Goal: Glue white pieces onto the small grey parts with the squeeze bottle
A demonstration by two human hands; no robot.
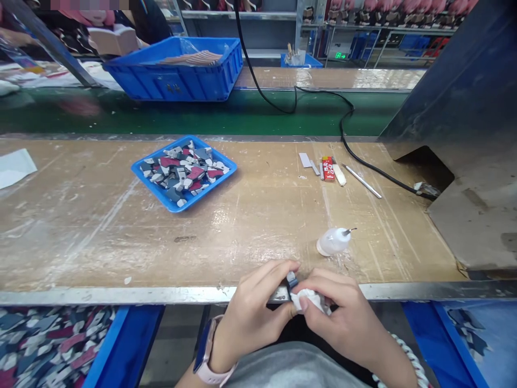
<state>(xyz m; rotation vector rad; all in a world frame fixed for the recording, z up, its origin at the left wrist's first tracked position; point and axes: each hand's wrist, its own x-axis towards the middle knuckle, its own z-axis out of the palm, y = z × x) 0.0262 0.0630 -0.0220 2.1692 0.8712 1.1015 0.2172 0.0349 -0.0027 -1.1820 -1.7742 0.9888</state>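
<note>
Evidently both hands are at work close together over the near edge of the surface [262, 231]. The left hand [258, 302], with one watch [205, 347] at its wrist, is curled most of the way closed, its thumb and fingertips set about one small gray piece [291, 279]. Against it, the right hand [337, 302], one braided bracelet [404, 353] at its wrist, is closed in a pinch on one crumpled white cloth [309, 300], which meets the piece between the two hands. Just beyond the right hand stands one white bottle [332, 242] with a thin metal tip. Farther out from that hand lie one red packet [328, 169], one white block [340, 175], two narrow gray strips [314, 167], one white card [305, 160] and one silver pen-like tool [363, 181]. Well out and leftward of the left hand sits one blue tray [210, 190], heaped with gray, white and dark red parts [183, 172], too many overlapping to count. Lower than the hands are two blue bins, one left of the left hand [107, 345] and one right of the right hand, both containing similar parts.
</note>
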